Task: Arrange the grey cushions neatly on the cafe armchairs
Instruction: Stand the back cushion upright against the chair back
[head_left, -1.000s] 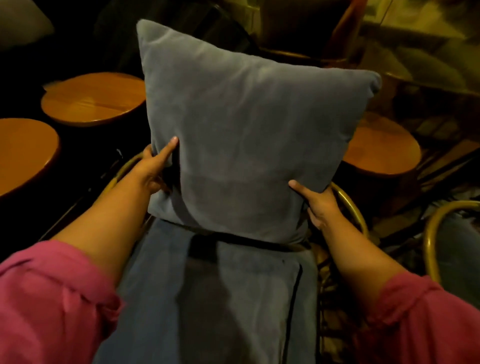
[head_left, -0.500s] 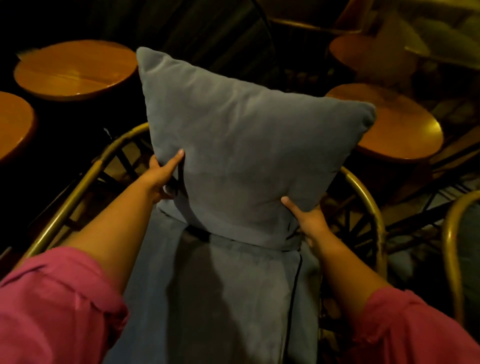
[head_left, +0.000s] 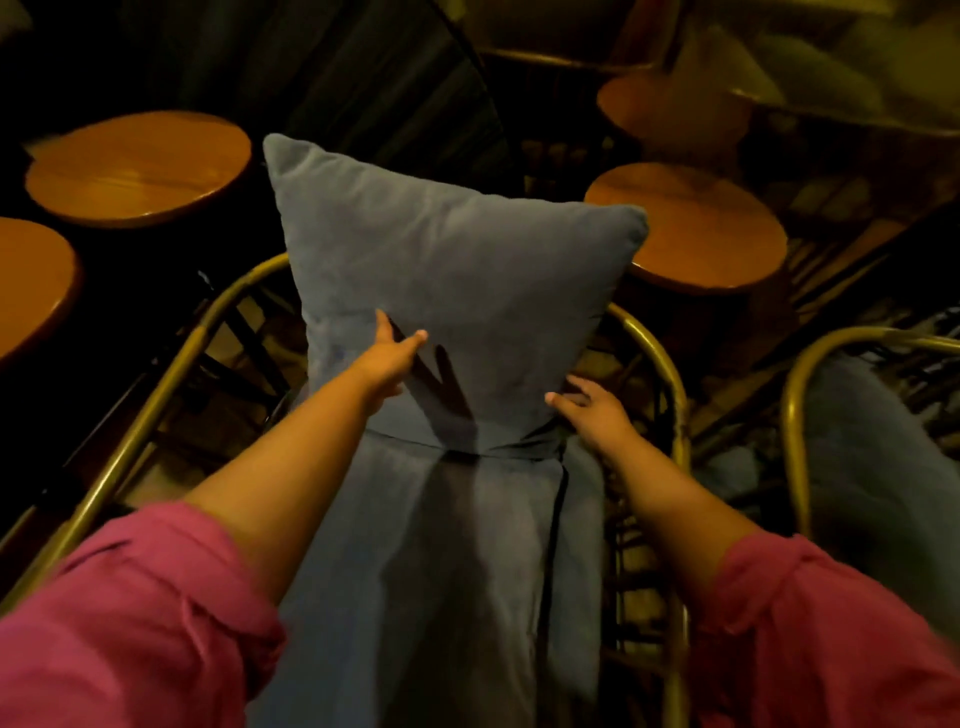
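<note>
The grey cushion (head_left: 447, 291) stands upright at the back of the armchair (head_left: 652, 358), its lower edge meeting the grey seat pad (head_left: 441, 571) just below both hands. The left hand (head_left: 387, 358) lies against the cushion's front face, low and left of centre, thumb and fingers spread and flat on the fabric rather than closed round it; this grip presses, it does not pinch. The right hand (head_left: 592, 413) sits at the cushion's lower right corner, fingers loosely open and touching the edge; whether any fingers curl behind the fabric cannot be told, since the corner hides them. A dark shadow falls on the cushion between the two hands.

Above the left grip, the cushion's top left corner rises to a point; above the right grip, its top right corner overlaps a round wooden bench (head_left: 691, 228). Left of the left grip, two more round wooden tops (head_left: 140, 166) show, the nearer one cut off by the frame edge. The chair's brass-coloured tube frame curves out on both sides of the hands, its lower parts lost in darkness. Right of the right grip, a second chair (head_left: 795, 415) with grey padding is partly cut off. Pink sleeves (head_left: 135, 623) fill the lower corners, blurred. The far background is dim and hard to make out.
</note>
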